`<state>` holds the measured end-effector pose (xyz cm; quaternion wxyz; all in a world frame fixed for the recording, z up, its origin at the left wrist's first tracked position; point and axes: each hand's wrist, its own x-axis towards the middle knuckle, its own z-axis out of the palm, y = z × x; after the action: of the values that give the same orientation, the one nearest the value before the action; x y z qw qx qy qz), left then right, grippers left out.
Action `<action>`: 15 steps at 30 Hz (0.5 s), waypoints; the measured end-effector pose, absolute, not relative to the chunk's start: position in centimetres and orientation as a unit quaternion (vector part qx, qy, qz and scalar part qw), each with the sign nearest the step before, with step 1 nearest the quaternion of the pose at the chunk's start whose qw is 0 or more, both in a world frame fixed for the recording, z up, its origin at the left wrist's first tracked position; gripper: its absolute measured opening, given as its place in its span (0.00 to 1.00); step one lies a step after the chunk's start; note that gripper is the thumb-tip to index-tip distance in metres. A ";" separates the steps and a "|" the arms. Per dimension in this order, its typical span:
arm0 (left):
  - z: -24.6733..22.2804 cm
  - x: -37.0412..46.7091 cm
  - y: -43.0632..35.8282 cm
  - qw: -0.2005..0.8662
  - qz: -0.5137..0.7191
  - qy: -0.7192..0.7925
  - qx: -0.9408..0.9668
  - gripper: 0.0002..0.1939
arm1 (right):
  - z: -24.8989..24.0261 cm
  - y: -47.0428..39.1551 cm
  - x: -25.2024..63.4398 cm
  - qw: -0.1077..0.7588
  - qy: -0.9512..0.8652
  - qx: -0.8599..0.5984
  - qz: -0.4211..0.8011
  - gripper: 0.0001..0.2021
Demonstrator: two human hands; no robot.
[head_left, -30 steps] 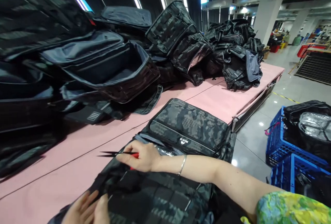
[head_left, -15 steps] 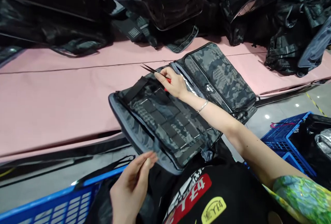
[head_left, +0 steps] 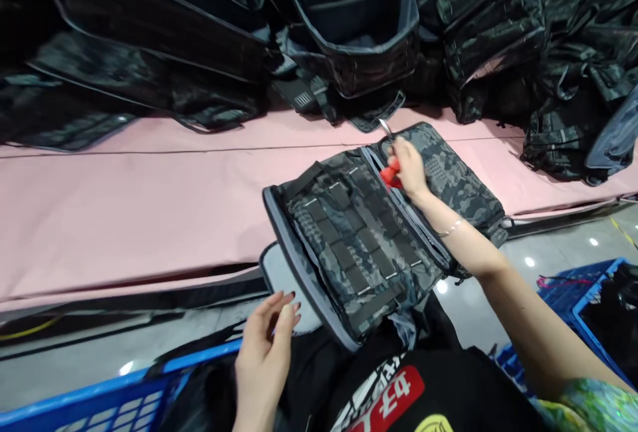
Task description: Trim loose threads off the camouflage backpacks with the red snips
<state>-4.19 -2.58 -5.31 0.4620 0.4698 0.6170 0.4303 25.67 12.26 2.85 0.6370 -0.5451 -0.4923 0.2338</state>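
A camouflage backpack [head_left: 326, 236] in grey and black lies spread out before me, its zipped compartments partly unfastened. Rows of dark webbing cross its near panel. My right hand [head_left: 411, 171] is closed around red-handled scissors [head_left: 391, 173], above the gap between the two panels. Their metal blades point away from me. My left hand [head_left: 266, 352] is at the bag's lower left corner, fingers loosely bent and apart, with nothing visible in it. Beside its fingertips is a pale grey flap [head_left: 286, 277] with dark edging; whether they touch it is unclear.
A pink-covered table [head_left: 124, 213] runs across the view. Dark backpacks line its far side, including an unzipped one [head_left: 363, 53]. Blue crates stand below, one at the lower left [head_left: 114, 392] and another at the right [head_left: 583, 299]. A black printed garment [head_left: 448, 379] covers my front.
My right hand has moved right across the bag with the scissors, whose blades now point farther away. My left hand's fingers have spread from a pinch. The pale flap has come into view.
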 end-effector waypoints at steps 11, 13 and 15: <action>-4.7 -0.2 3.7 0.608 0.376 0.557 0.423 0.31 | 2.0 0.4 47.3 0.485 -0.330 -0.792 0.170 0.16; -4.4 0.7 4.0 0.612 0.372 0.557 0.420 0.29 | 0.2 -0.7 47.6 0.471 -0.324 -0.784 0.241 0.19; -4.9 0.9 4.1 0.582 0.395 0.571 0.424 0.27 | -1.4 -1.2 47.2 0.476 -0.327 -0.759 0.301 0.23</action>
<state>0.85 4.09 -4.93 0.5818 0.4237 0.5708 0.3953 47.19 -1.23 -1.37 0.4763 -0.7590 -0.3265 0.3007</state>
